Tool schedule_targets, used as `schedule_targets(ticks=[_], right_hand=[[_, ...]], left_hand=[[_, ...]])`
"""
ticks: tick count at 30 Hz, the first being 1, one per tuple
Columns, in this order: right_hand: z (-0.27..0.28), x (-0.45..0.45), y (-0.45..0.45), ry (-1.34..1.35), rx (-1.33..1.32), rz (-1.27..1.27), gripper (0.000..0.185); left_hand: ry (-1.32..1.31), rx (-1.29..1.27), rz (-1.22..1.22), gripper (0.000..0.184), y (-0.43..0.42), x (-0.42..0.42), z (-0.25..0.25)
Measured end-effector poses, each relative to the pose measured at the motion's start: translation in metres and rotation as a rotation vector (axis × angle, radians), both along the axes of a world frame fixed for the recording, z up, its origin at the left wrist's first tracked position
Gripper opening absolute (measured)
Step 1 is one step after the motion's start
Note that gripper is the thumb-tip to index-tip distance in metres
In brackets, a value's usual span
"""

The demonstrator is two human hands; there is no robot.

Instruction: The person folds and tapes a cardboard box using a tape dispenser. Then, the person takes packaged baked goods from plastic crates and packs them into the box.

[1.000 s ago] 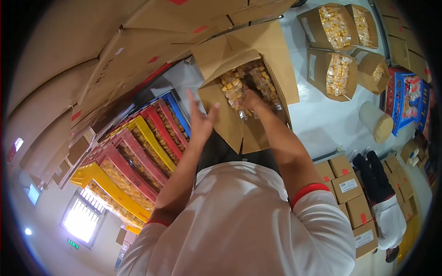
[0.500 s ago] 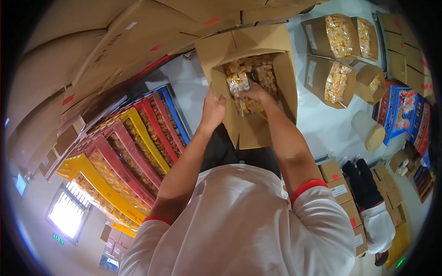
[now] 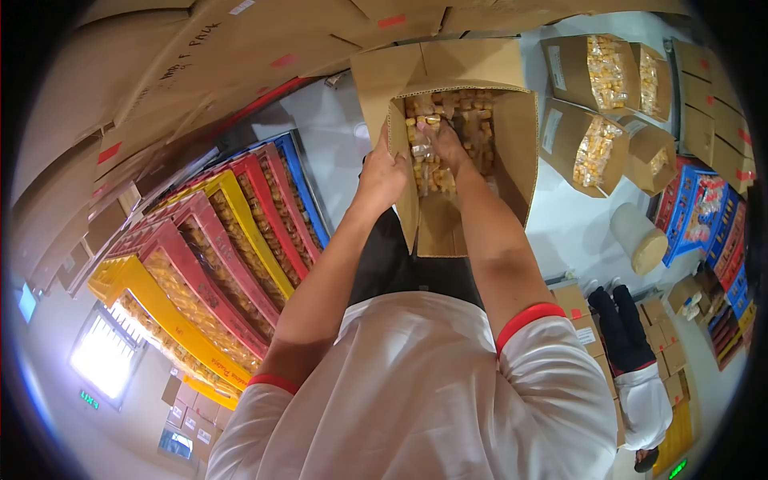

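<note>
In front of me an open cardboard box stands with its flaps spread. Clear packets of small yellow-orange pieces fill its far part, while bare cardboard shows at the near end. My left hand is closed on the box's left wall. Inside the box, my right hand is down among the packets. One shiny packet lies against its left side. The right fingertips are hidden, so whether they grip that packet does not show.
Stacked yellow, red and blue crates of packets stand at left. Large closed cartons line the far side. Several open boxes of packets and a pale drum stand at right. Another person is at lower right, near stacked cartons.
My right hand has moved slightly up and deeper among the packets, and the shiny packet beside it sits lower in the box. The view has shifted slightly. My left hand stays on the wall.
</note>
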State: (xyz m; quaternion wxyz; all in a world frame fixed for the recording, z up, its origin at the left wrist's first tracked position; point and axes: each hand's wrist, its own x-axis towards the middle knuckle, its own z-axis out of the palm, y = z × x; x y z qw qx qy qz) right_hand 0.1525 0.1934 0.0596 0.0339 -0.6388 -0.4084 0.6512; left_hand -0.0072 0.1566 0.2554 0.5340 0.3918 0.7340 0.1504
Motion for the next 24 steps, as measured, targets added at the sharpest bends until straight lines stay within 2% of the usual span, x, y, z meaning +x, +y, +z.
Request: schedule_targets(ticks=[2, 6, 8, 10, 11, 14, 18, 20, 21, 23, 24], right_hand=[[-0.027, 0.0, 0.002, 0.004, -0.062, 0.01, 0.1], [-0.011, 0.001, 0.008, -0.007, -0.141, 0.006, 0.102], [0.004, 0.002, 0.008, 0.031, -0.142, -0.023, 0.107], [0.016, 0.0, 0.012, 0.094, -0.172, -0.076, 0.118], [0.021, 0.002, 0.006, 0.091, -0.172, -0.074, 0.118], [0.032, 0.004, 0.003, 0.071, -0.324, -0.333, 0.129], [0.043, -0.01, 0.008, 0.051, -0.295, -0.283, 0.128], [0.051, 0.004, 0.019, 0.25, -0.346, -0.337, 0.121], [0.048, 0.007, 0.023, 0.25, -0.339, -0.327, 0.121], [0.038, 0.01, 0.03, 0.256, -0.363, -0.418, 0.109], [0.042, 0.014, 0.034, 0.264, -0.348, -0.397, 0.109]], left_hand=[[-0.006, 0.111, -0.014, 0.074, -0.005, -0.003, -0.007], [0.007, 0.098, -0.016, 0.071, 0.0, 0.001, -0.001], [-0.095, 0.192, 0.11, 0.049, 0.0, 0.003, -0.002], [-0.073, 0.216, 0.119, 0.048, 0.008, 0.004, 0.005], [-0.052, 0.207, 0.133, 0.047, 0.006, 0.005, 0.007], [-0.099, 0.284, 0.14, 0.044, 0.018, 0.0, 0.01], [-0.067, 0.255, 0.202, 0.042, 0.018, 0.004, -0.006], [-0.191, 0.314, 0.214, 0.043, 0.026, 0.002, -0.007], [-0.191, 0.324, 0.223, 0.043, 0.031, 0.002, -0.007], [-0.028, 0.208, 0.089, 0.042, 0.039, 0.001, 0.001], [-0.019, 0.227, 0.105, 0.042, 0.041, 0.0, 0.009]])
